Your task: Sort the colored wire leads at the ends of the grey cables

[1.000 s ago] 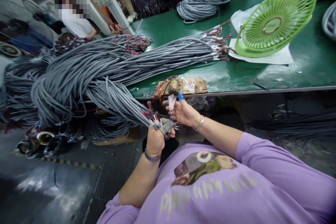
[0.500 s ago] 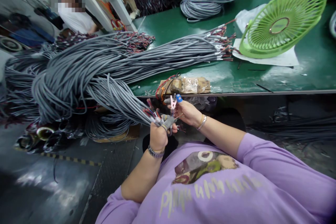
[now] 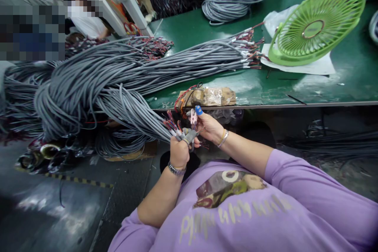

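At left on my feed, grey cables, too many to count, reach past the surface's front edge; my left grip is closed around their wire-tipped ends. Beside it, my right grip pinches one small pink tool. Rightward, one green fan stands between two coils.

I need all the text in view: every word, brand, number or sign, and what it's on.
No text can be read with certainty.
Purple shirt: large pale lettering, upside down and blurred; unreadable.
Green fan: hub badge, too small to read.
White paper under the fan: no legible print.
Bench edge: faint marks toward its left end, unreadable.
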`<state>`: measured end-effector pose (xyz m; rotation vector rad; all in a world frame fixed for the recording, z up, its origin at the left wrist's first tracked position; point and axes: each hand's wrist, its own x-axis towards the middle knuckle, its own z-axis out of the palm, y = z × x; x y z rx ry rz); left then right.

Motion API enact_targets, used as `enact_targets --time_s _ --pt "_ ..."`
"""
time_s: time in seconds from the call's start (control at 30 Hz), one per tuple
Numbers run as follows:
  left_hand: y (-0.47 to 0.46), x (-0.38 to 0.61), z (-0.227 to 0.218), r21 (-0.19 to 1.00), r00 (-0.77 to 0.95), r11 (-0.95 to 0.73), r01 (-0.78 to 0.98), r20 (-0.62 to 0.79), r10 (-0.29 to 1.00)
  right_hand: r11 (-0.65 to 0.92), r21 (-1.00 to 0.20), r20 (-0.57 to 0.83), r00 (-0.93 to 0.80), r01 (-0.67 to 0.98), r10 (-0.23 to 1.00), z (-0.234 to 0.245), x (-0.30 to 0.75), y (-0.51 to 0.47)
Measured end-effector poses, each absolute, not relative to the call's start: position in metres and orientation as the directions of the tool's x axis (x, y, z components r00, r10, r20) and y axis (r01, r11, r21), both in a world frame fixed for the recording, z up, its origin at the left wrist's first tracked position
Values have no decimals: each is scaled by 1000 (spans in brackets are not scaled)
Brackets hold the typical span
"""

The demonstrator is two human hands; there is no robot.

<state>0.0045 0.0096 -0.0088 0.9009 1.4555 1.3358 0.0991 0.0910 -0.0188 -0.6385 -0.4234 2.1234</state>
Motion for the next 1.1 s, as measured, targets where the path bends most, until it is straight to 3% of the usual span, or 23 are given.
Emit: enact_targets --time_s 0.17,0.47,0.73,1.1 --pt "9 5 -8 989 -308 133 -61 -146 940 -594 -499 -309 -511 -631 802 -18 99 90" --pt "-6 6 -2 998 -319 35 -42 -47 947 -711 -448 -267 -678 -542 685 -19 112 89" --pt "-4 6 -6 999 -362 40 -15 -42 931 -579 -557 -207 -576 -595 791 -20 115 87" --pt "4 9 -8 997 -353 54 -54 -70 933 -588 -515 -189 -586 -624 788 -29 108 92"
